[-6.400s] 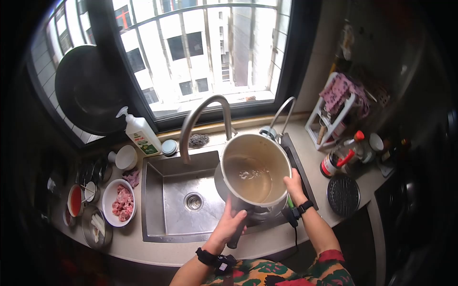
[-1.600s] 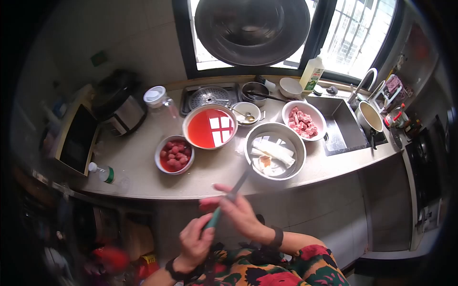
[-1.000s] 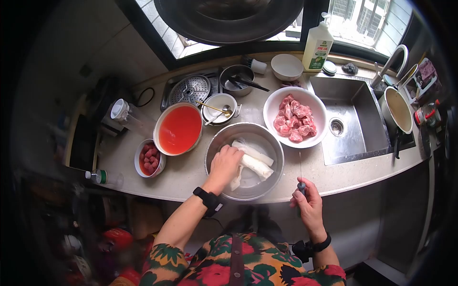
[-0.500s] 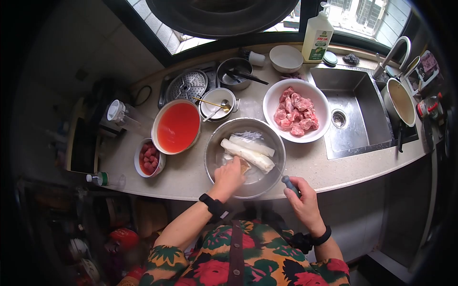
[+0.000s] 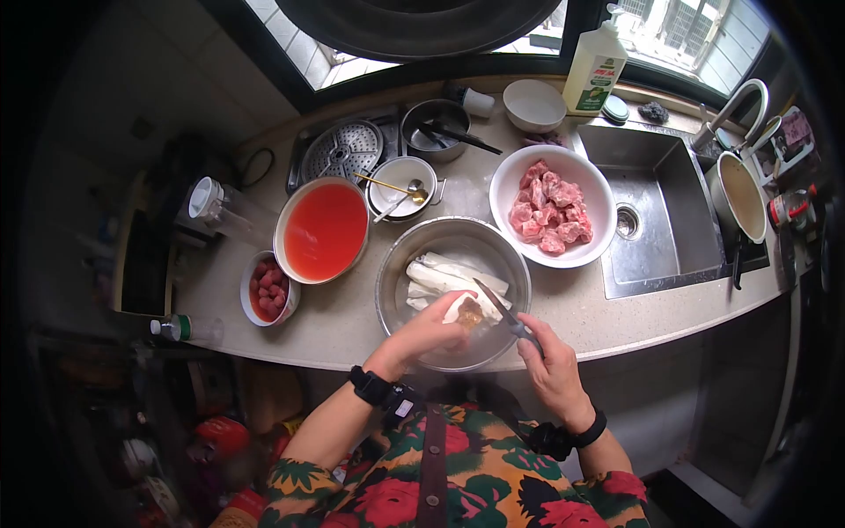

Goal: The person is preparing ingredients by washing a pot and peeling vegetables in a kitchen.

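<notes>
The L hand (image 5: 431, 329) grip is closed round a pale cut piece (image 5: 473, 311) w/ a brown patch, pinched btwn thumb & fingers, held over the basin (image 5: 379, 290). The R hand (image 5: 551, 364) grip is curled round the grey handle of a knife (image 5: 495, 297); its blade is angled up & L, at the piece's R side. Blade contact can't be told.

The surface (image 5: 616, 319) is pale & speckled, w/ a window (image 5: 678, 35) behind. A wok (image 5: 414, 22) is seen at top, in front of the glass. A steel sink (image 5: 647, 163) is set in at R, w/ a curved tap (image 5: 748, 92) behind.

Containers, L to R: a clear bottle (image 5: 185, 328) w/ green label, laid on its side; a lidded jug (image 5: 224, 209); a small bowl (image 5: 248, 297) w/ red lumps; a larger bowl (image 5: 279, 231) w/ red liquid; a tray (image 5: 387, 132) w/ a perforated rack (image 5: 339, 154); a white dish (image 5: 387, 172) w/ spoons (image 5: 416, 191); a pan (image 5: 451, 114) w/ black utensils. White lengths (image 5: 440, 276) are held in the basin, partly under the piece. Raw meat (image 5: 552, 209) is heaped in a white bowl (image 5: 505, 187), just R of the basin. Cloudy liquid is seen in a pot (image 5: 744, 189), tilted at the sink's R end.
</notes>
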### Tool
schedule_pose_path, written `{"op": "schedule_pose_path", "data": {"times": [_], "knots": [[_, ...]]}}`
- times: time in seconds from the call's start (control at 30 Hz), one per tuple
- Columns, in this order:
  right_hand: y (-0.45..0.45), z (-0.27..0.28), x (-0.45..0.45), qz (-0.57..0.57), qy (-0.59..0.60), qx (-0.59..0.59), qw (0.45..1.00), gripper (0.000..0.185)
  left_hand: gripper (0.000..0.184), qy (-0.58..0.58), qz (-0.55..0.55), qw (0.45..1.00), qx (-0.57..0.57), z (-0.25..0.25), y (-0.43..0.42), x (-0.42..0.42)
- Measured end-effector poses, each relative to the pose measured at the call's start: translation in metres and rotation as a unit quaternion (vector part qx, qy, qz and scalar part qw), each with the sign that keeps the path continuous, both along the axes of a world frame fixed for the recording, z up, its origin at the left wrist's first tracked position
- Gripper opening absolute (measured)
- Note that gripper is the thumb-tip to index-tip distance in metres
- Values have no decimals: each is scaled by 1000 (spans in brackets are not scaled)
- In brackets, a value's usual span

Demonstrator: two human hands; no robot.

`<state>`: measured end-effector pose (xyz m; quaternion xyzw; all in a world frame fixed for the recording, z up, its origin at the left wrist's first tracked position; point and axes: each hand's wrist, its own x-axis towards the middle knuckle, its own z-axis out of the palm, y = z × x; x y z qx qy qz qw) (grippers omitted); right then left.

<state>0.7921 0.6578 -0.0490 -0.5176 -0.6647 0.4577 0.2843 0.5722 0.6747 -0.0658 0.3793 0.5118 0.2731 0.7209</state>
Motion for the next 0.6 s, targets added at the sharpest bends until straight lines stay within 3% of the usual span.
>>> {"op": "schedule_pose_path", "data": {"times": [0.07, 0.17, 0.6], "knots": [[1, -1, -4, 10, -7, 37, 999, 30, 52, -73, 30, 994, -69, 14, -3, 0], [2, 0, -12, 20, -19, 86, 996, 31, 51, -131, 63, 987, -63, 17, -7, -1], [-5, 10, -36, 8, -8, 144, 990, 40, 42, -179, 58, 981, -48, 29, -17, -6]]}}
